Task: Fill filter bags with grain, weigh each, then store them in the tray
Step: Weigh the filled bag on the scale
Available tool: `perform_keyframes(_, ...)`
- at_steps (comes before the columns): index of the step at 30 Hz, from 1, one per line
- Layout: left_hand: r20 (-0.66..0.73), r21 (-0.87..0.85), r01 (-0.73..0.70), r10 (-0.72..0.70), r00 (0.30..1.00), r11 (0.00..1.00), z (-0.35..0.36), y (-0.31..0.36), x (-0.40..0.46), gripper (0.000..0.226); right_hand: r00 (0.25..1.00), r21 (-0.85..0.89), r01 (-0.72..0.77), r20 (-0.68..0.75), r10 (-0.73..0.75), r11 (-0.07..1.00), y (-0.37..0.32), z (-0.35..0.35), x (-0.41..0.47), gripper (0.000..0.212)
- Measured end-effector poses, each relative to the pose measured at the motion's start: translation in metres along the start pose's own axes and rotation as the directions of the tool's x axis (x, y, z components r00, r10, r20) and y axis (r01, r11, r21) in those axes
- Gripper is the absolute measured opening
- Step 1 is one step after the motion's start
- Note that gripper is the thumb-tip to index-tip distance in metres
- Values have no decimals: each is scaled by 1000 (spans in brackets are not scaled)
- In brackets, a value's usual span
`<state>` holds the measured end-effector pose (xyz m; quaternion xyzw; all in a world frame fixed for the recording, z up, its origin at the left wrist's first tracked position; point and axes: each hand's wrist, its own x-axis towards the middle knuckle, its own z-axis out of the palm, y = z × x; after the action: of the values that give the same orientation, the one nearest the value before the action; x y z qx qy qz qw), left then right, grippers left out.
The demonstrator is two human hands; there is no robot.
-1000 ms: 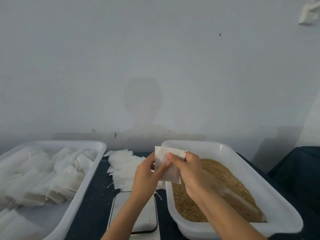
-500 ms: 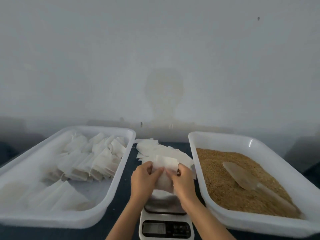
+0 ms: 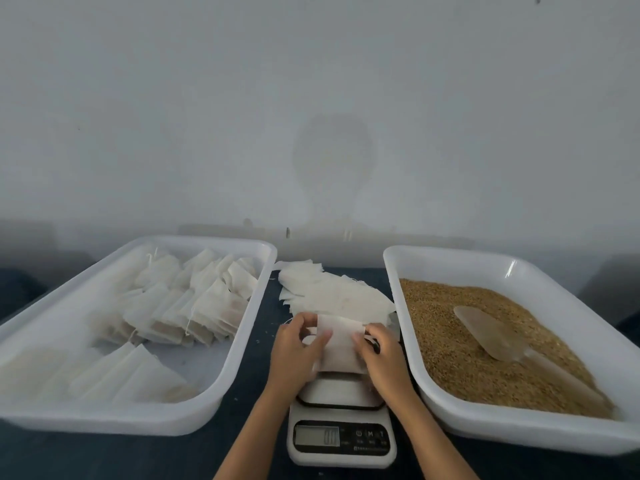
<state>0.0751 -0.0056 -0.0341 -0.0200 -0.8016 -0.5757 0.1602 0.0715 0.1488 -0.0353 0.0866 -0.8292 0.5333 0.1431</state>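
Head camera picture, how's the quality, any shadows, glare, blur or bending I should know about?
Head view: dim, flat light; a soft head-shaped shadow on the wall; a small glare streak on the grain tray rim; the wide lens bows both trays outward; the filled bags at left look hazy; the scale display is too blurred to read.

A plain pale wall (image 3: pixel 311 98) fills the view from nine through twelve to three o'clock, dull and evenly lit. A soft head-and-shoulders shadow (image 3: pixel 332 168) lies on it at centre. A small dark speck (image 3: pixel 537 0) sits at one o'clock. Below, a dark table (image 3: pixel 263 327) spans six o'clock.
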Motion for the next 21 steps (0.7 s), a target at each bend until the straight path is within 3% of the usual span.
perform_keyframes(2,-21,-112,29,-31,999,993,-4,-4,0,10,999,94,-46,0,47,995,4,-4,-4,11)
perform_keyframes(7,-75,-262,100,-124,989,960,-10,-15,-3,9,990,295,-142,19,143,945,11,-12,-12,29)
perform_keyframes(11,-133,-363,134,-194,972,922,-13,-19,-5,10,990,321,-129,-5,138,938,12,-11,-15,31)
perform_keyframes(21,-140,-384,134,-201,970,913,-13,-22,-5,12,992,349,-107,-24,123,931,19,-8,-13,29)
